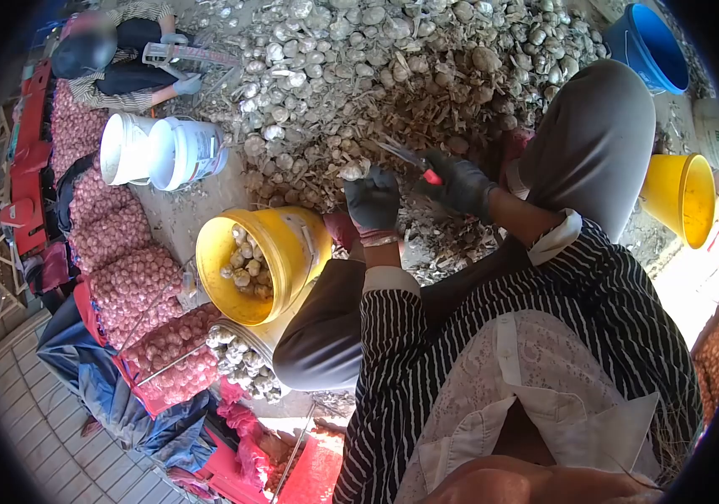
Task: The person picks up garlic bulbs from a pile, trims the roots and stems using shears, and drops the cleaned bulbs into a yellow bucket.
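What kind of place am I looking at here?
Likely a garlic-trimming workplace: the right hand holds red-handled shears near a broad spread of garlic bulbs, with filled mesh sacks lined along one side.

Garlic (334, 71) lies far, on the ground. On the left, a bucket (296, 244) holds bulbs (246, 267); 2 pails (191, 155) stand beyond it, sacks (137, 286) farther left. On the right stand a near tub (660, 191) and a far tub (628, 52).

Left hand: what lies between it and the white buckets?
Head view: loose garlic bulbs and dry debris near the left hand, then a strip of floor beside the white buckets.
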`<move>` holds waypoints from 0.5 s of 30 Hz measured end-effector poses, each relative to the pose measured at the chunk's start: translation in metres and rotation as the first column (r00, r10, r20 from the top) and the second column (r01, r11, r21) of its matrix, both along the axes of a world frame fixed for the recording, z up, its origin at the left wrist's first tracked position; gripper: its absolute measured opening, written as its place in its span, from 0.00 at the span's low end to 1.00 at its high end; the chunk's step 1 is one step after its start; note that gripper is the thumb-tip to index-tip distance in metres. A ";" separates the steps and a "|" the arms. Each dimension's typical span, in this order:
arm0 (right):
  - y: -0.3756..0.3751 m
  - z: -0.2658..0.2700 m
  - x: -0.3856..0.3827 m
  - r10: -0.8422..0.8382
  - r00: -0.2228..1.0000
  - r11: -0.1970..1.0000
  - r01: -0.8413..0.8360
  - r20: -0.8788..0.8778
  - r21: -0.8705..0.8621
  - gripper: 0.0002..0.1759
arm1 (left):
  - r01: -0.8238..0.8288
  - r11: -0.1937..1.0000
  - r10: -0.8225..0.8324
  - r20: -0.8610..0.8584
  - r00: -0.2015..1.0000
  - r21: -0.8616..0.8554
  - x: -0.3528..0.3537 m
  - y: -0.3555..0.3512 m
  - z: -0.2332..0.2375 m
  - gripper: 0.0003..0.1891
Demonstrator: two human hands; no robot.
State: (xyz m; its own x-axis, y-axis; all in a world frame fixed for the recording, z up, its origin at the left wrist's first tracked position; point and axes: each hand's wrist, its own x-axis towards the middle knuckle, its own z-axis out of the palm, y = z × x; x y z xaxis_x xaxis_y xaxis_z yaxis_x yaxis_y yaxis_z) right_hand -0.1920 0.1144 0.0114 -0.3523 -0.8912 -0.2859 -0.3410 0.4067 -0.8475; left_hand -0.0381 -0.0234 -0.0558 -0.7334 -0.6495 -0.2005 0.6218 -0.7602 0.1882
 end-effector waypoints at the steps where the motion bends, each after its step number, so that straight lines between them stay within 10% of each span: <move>1: 0.003 0.009 0.000 0.057 0.988 0.998 -0.061 -0.145 -0.023 0.24 | -0.010 1.000 0.009 -0.010 1.000 -0.020 0.002 0.007 0.019 0.10; 6: 0.005 0.008 -0.003 0.210 0.912 0.977 -0.212 -0.352 0.034 0.26 | -0.199 0.966 0.102 0.468 0.878 0.163 0.003 0.030 0.054 0.10; 15: 0.017 0.004 0.004 0.218 0.735 0.951 -0.308 -0.642 -0.031 0.32 | -0.074 0.997 0.048 0.496 0.867 0.033 0.014 0.058 0.051 0.14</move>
State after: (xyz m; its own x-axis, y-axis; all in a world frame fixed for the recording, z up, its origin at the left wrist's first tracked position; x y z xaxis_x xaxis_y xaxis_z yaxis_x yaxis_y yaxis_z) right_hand -0.1884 0.1316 0.0150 -0.1569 -0.9870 0.0346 -0.8878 0.1256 -0.4428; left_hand -0.0245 0.0345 -0.0051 -0.4889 -0.6698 -0.5589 0.5029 -0.7399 0.4468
